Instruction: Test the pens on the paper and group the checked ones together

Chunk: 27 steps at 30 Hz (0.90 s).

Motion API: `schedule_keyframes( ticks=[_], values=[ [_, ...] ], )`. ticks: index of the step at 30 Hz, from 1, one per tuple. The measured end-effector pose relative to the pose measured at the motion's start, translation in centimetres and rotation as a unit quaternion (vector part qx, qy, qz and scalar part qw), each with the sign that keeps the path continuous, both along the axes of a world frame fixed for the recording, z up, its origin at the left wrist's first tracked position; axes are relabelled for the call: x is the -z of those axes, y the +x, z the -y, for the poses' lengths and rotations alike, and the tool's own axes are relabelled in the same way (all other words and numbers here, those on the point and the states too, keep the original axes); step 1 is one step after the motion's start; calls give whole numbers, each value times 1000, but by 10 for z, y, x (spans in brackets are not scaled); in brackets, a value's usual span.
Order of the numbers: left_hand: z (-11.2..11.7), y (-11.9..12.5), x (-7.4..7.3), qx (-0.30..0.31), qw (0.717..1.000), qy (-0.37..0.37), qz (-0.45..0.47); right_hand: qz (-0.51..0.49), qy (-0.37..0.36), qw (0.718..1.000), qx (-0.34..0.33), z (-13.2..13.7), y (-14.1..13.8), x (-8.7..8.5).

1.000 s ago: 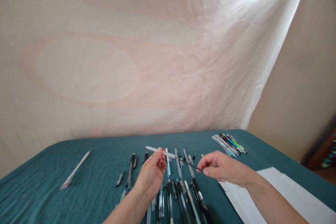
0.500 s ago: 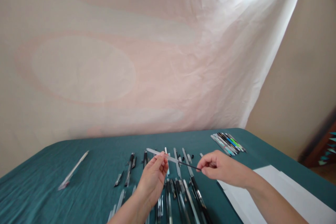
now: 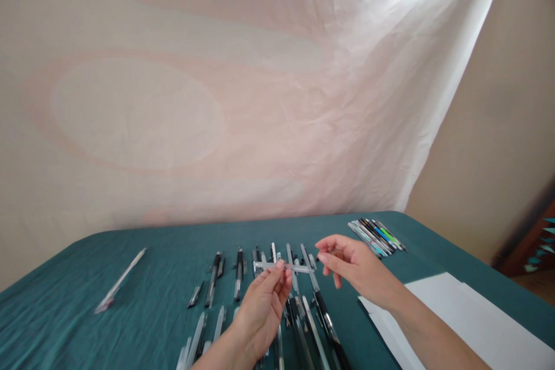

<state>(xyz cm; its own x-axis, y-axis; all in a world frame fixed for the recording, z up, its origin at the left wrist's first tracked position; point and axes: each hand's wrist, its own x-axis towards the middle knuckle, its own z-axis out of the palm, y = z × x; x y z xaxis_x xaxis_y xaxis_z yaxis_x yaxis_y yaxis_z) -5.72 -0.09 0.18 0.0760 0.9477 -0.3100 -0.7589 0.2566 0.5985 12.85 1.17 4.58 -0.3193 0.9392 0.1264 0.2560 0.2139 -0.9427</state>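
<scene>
My left hand (image 3: 267,307) pinches a slim translucent pen barrel (image 3: 299,269) between thumb and fingers. The barrel lies nearly level above the rows of pens. Just right of its end is my right hand (image 3: 349,266), with thumb and forefinger apart and nothing visible between them. Whether a refill sits inside the barrel is hard to tell. Below and around the left hand, black and clear pen parts (image 3: 299,324) lie in rows on the green cloth (image 3: 165,289). Behind it are more pens (image 3: 239,272), and short caps (image 3: 195,295) lie to the left.
A lone white pen (image 3: 121,280) lies at the left. At the back right is a bundle of assorted pens (image 3: 377,237). White paper sheets (image 3: 459,324) lie at the right, under my right forearm. A pale curtain (image 3: 260,98) hangs behind the table.
The dark thin refill that stretched from the barrel to my right fingers no longer shows. My right hand has opened and risen slightly; the barrel has turned level and moved a little right.
</scene>
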Motion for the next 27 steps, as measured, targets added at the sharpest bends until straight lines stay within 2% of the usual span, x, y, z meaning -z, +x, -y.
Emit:
schedule_keyframes(
  ticks=[3,6,10,14,17,19,27],
  values=[
    [-1,-1,0,0,1000,-2,3,35,25,999,28,-13,9,11],
    [-2,-1,-1,-2,1000,-6,5,132,96,984,71,-31,21,34],
    [-2,-1,-4,-18,999,-27,18,279,243,922,109,-47,27,65],
    [3,3,-5,5,998,-59,34,348,301,883,96,-51,22,82],
    [6,6,-5,31,997,-63,43,416,353,834,82,-52,18,91],
    [7,7,-6,33,997,-60,43,437,364,819,80,-53,17,96],
    [5,4,1,34,997,-54,39,457,361,806,105,-57,20,103]
  ],
)
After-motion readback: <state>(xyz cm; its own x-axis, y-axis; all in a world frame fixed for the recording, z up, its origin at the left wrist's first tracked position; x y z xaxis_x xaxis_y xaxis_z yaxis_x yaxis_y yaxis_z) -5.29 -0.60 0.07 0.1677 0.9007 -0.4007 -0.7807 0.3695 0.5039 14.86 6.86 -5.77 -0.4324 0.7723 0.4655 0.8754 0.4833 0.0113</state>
